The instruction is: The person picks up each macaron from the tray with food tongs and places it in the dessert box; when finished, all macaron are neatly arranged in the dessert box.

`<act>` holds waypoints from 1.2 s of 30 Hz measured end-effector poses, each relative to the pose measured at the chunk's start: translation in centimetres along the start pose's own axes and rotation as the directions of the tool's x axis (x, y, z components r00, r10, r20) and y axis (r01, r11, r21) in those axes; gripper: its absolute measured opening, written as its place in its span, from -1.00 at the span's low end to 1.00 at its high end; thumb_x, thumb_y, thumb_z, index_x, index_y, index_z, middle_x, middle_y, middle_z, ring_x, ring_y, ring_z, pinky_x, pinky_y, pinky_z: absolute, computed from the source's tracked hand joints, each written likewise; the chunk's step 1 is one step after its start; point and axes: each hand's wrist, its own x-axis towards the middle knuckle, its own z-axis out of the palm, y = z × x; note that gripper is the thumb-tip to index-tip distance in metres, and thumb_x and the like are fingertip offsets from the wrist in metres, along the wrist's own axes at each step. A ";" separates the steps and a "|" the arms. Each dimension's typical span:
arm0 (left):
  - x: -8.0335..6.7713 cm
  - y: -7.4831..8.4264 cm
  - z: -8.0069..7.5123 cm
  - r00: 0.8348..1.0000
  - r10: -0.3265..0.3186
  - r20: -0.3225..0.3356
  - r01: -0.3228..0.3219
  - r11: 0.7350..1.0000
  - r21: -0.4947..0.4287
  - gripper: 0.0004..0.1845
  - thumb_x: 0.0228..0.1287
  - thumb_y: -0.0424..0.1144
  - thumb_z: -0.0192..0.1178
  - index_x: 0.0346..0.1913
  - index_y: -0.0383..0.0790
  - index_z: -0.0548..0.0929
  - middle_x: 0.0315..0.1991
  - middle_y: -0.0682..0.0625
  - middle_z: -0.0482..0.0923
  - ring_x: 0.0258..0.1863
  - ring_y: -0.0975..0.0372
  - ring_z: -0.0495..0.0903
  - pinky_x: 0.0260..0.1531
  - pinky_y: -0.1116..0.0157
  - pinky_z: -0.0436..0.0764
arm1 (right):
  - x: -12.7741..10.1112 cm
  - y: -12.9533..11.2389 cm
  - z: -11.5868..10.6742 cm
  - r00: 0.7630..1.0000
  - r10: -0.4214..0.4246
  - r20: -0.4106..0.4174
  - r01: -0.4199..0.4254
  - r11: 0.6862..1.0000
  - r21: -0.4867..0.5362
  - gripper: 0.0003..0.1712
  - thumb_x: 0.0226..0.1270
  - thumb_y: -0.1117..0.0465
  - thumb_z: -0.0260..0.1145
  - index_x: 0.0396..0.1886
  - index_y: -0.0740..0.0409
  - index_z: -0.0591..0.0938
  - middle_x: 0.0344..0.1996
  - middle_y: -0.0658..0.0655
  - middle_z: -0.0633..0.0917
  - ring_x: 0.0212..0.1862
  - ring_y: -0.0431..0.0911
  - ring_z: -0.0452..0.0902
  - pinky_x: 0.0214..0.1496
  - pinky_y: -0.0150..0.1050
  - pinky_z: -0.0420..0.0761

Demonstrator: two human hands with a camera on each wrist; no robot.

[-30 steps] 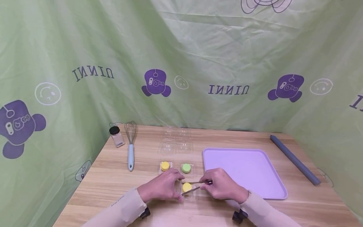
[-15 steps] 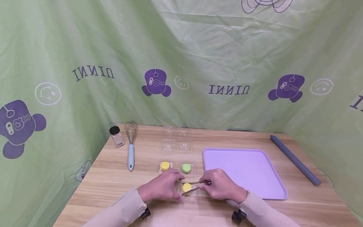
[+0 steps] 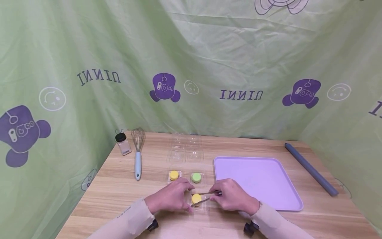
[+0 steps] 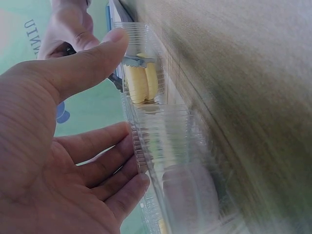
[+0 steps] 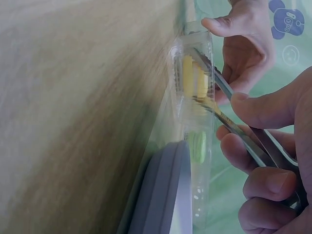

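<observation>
Two-handed work at a clear plastic tray [image 3: 199, 203] of macarons on a wooden surface [image 3: 113, 192]. The right hand [image 3: 234, 198] has its fingers curled round metal tongs [image 3: 206, 196], held in a closed grip; in the right wrist view the thumb and curled fingers [image 5: 265, 185] pinch the two blades [image 5: 234, 114] together near their rear end. The tong tips lie to either side of a yellow macaron [image 3: 196, 198], just ahead of the right grip; whether they press on it cannot be told. This macaron sits in the compartment of the tray nearest the person.

The left hand [image 3: 171, 197] rests against the left side of the tray, directly opposite the right grip with the macaron between them. In the left wrist view its fingers [image 4: 105, 168] are relaxed and nearly straight, the thumb [image 4: 92, 58] laid on the tray rim [image 4: 134, 29]; the grip is open and steadies the tray without clasping it.

Beyond both grips, in the far compartments, sit a second yellow macaron [image 3: 174, 175] and a green macaron [image 3: 195, 177]. The tray's clear lid [image 3: 185, 151] lies farther off. A lilac tray [image 3: 256, 179] lies just right of the right grip. Well apart, to the left, lie a whisk [image 3: 137, 152] and a spice jar [image 3: 122, 143]; far right, a grey roll [image 3: 310, 168].
</observation>
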 end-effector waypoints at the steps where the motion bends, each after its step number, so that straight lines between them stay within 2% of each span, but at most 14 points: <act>1: 0.0 0.0 0.0 1.000 0.003 -0.001 -0.003 1.000 0.001 -0.17 -0.21 0.17 0.61 0.16 -0.21 0.67 0.10 0.00 0.66 0.14 0.18 0.56 0.25 0.21 0.63 | 0.0 0.0 0.0 1.000 0.006 0.006 -0.006 1.000 -0.006 -0.87 0.06 0.19 0.55 -0.35 0.02 0.80 -0.47 -0.15 0.76 -0.41 -0.41 0.54 -0.36 -0.56 0.53; 9: 0.0 0.0 0.0 1.000 -0.001 0.006 0.001 1.000 -0.013 -0.18 -0.22 0.15 0.63 0.15 -0.21 0.68 0.06 0.02 0.66 0.11 0.21 0.55 0.24 0.23 0.63 | -0.2 0.0 -0.1 0.998 0.031 0.046 -0.030 0.999 -0.020 -0.83 0.09 0.09 0.55 -0.29 -0.03 0.81 -0.42 -0.15 0.76 -0.40 -0.43 0.51 -0.34 -0.58 0.53; 18: -0.1 0.0 -0.1 1.000 0.000 0.001 0.000 1.000 -0.007 -0.16 -0.21 0.17 0.61 0.17 -0.20 0.66 0.10 0.00 0.65 0.14 0.19 0.55 0.25 0.21 0.63 | -0.3 0.0 -0.3 0.999 0.014 0.028 -0.013 0.999 -0.043 -0.79 0.07 0.08 0.56 -0.26 -0.05 0.80 -0.40 -0.14 0.76 -0.41 -0.44 0.50 -0.35 -0.58 0.53; 26: 0.0 0.0 -0.1 1.000 -0.006 0.009 0.006 1.000 -0.009 -0.17 -0.20 0.16 0.61 0.17 -0.20 0.67 0.12 0.00 0.65 0.15 0.20 0.55 0.26 0.21 0.62 | -0.5 0.1 -0.7 0.999 -0.035 -0.025 0.034 0.998 -0.054 -0.80 0.05 0.11 0.56 -0.28 -0.02 0.80 -0.41 -0.12 0.77 -0.38 -0.42 0.58 -0.31 -0.56 0.61; 32: 0.0 0.0 0.0 1.000 -0.008 0.005 0.008 1.000 -0.006 -0.16 -0.21 0.17 0.61 0.17 -0.20 0.66 0.13 0.01 0.64 0.16 0.21 0.54 0.27 0.21 0.61 | -0.7 0.2 -1.3 0.997 -0.044 -0.071 0.041 0.998 -0.040 -0.82 0.04 0.13 0.57 -0.31 -0.01 0.80 -0.45 -0.15 0.75 -0.39 -0.47 0.54 -0.32 -0.60 0.58; 36: -0.1 0.0 0.0 1.000 -0.008 0.009 0.008 1.000 -0.007 -0.15 -0.21 0.17 0.61 0.19 -0.20 0.65 0.15 -0.01 0.63 0.19 0.19 0.54 0.31 0.20 0.59 | -0.9 0.4 -1.9 0.989 -0.061 -0.133 0.061 0.998 -0.005 -0.81 0.01 0.20 0.58 -0.32 0.03 0.80 -0.48 -0.18 0.72 -0.40 -0.48 0.53 -0.32 -0.62 0.57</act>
